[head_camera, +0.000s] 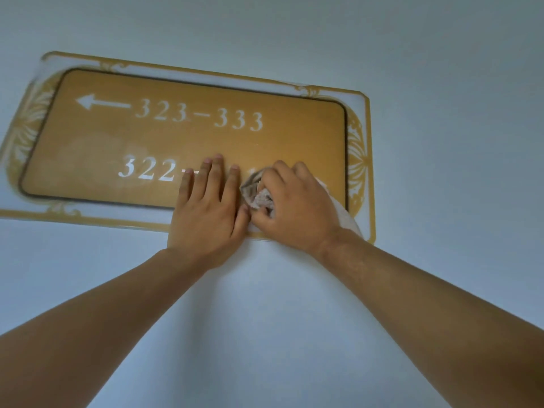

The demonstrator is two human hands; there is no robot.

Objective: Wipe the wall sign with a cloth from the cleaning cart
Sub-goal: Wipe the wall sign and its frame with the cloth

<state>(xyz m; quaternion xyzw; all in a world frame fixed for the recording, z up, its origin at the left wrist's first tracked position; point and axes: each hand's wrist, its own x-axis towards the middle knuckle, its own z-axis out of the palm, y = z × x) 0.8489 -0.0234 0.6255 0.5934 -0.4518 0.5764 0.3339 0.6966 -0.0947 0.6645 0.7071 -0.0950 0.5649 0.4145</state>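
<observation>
A gold wall sign with white room numbers, a left arrow and an ornate clear border hangs on the pale wall. My right hand is closed around a bunched beige cloth and presses it against the sign's lower right part, covering the end of the lower number row. My left hand lies flat on the sign's lower edge just left of the cloth, fingers spread and holding nothing. A fold of the cloth hangs behind my right wrist. The cleaning cart is out of view.
Plain pale wall surrounds the sign on every side. A faint smeared patch shows on the sign's left half. Nothing else is in view.
</observation>
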